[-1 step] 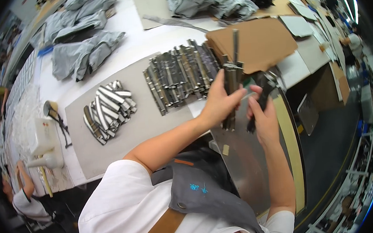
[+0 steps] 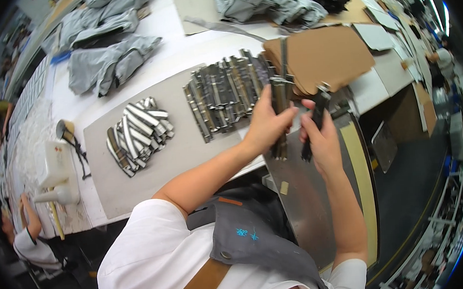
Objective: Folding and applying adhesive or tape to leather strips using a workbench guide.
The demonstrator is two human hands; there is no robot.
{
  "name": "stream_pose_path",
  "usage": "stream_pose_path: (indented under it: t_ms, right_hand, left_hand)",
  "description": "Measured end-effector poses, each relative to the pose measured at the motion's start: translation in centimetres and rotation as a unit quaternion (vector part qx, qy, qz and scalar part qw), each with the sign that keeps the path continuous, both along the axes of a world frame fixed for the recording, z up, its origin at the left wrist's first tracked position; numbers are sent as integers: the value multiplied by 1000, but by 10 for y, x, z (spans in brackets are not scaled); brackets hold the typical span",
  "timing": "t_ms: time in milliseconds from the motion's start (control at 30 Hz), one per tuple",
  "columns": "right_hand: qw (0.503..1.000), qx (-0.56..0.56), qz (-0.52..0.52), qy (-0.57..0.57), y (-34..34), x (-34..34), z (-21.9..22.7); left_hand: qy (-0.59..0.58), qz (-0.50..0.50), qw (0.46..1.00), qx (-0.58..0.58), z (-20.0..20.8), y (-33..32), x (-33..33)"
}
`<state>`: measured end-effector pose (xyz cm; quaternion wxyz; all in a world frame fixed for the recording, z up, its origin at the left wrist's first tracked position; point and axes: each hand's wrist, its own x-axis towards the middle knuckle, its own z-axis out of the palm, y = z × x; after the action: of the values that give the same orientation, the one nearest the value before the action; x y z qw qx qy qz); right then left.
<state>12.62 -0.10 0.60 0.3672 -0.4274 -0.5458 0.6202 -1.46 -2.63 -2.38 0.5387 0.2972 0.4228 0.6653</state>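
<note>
My left hand [image 2: 265,121] is closed around a bundle of narrow dark strips [image 2: 278,94] with shiny ends, held roughly upright. One strip sticks up above the others. Just to its right, my right hand [image 2: 325,143] grips a smaller bundle of black strips [image 2: 316,117], tilted, with pale ends at the top. A small gap separates the two bundles. Left of my left hand lies a row of similar dark strips [image 2: 219,94]. Farther left, white strips with dark edges [image 2: 142,128] lie in a loose pile on a grey board [image 2: 137,192].
Brown cardboard sheets [image 2: 325,55] lie beyond my hands. A metal-topped surface [image 2: 313,214] with a yellow band is beneath them. Grey garments [image 2: 113,58] cover the far table. A roll of tape [image 2: 65,129] and a white plastic container [image 2: 56,163] stand at left, near a seated person [image 2: 30,244].
The black bundle in my right hand has swung more upright, its top now clear of my fingers. My hands have drawn slightly apart. The whole view has shifted a little.
</note>
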Motion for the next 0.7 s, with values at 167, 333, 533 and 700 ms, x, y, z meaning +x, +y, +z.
stream_pose_path:
  t_ms: [167, 333, 533, 700]
  right_hand:
    - [986, -78, 135, -50, 27, -101, -29]
    - [974, 12, 144, -172, 41, -150, -79]
    - [962, -2, 190, -198, 19, -204, -94]
    - [903, 86, 244, -342, 9, -220, -86]
  left_hand:
    - [2, 123, 990, -73, -35, -22, -89]
    - [44, 179, 975, -124, -70, -17, -121]
    - [190, 185, 950, -167, -111, -28, -156]
    - [266, 143, 934, -193, -111, -49, -172]
